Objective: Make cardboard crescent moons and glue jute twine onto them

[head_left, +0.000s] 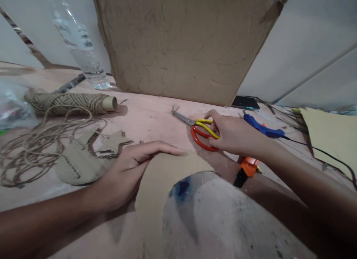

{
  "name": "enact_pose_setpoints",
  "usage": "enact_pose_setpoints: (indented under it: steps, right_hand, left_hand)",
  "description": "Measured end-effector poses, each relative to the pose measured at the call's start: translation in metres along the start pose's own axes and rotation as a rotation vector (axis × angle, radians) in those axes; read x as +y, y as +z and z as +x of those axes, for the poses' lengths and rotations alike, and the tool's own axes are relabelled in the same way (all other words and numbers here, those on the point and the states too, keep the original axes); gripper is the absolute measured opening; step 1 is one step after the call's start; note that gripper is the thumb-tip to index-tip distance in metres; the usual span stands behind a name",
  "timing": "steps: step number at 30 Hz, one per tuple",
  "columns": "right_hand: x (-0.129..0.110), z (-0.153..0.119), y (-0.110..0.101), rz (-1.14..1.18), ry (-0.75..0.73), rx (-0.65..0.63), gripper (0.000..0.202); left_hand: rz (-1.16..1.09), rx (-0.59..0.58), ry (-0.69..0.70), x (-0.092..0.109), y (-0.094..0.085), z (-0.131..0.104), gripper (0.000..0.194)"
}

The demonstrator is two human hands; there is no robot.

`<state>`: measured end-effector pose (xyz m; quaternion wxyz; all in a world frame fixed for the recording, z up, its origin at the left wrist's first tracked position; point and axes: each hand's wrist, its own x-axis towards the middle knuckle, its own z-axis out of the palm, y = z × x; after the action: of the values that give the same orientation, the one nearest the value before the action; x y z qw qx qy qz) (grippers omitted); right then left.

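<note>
A curved, crescent-like piece of cardboard (156, 184) is in my left hand (131, 169), whose thumb lies along its top edge while the other fingers are hidden behind it. My right hand (231, 132) has its fingers curled around the yellow handle of the scissors (192, 123). One scissor handle is yellow, the other red, and the blades point to the upper left, nearly closed. Left of my left hand lie a cardboard moon (86, 164) with twine along its edge and a small cardboard star (113, 141).
A twine roll (72, 102) with loose loops lies at left, near a plastic bottle (83, 47). A large cardboard sheet (178, 43) leans at the back. At right are a blue glue gun (263, 127), an orange-and-black cutter (247, 169), a phone (245, 102) and cables.
</note>
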<state>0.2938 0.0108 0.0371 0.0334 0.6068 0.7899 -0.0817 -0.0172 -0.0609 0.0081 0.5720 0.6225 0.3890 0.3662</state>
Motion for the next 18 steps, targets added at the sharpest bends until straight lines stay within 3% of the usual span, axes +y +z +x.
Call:
enact_pose_setpoints:
  steps: [4,8,10,15,18]
  right_hand:
    - [0.0,-0.003,-0.002,0.009,0.03,-0.03,0.058]
    - [0.002,0.001,0.001,0.046,0.031,-0.037,0.07]
    - [0.005,0.001,0.002,0.069,0.037,-0.037,0.075]
    - [0.019,0.005,-0.001,0.227,0.031,0.005,0.076]
    - [0.033,0.005,-0.008,0.401,-0.019,0.035,0.075]
  left_hand:
    - [-0.204,0.003,0.0,0.001,0.0,0.001,0.037]
    - [-0.182,0.02,-0.129,-0.003,0.001,0.002,0.047]
    - [-0.163,0.039,-0.096,-0.004,0.003,0.004,0.053]
    - [-0.186,0.127,0.027,-0.005,0.005,0.01,0.047]
    - [-0.145,0.156,0.061,-0.007,0.005,0.012,0.031]
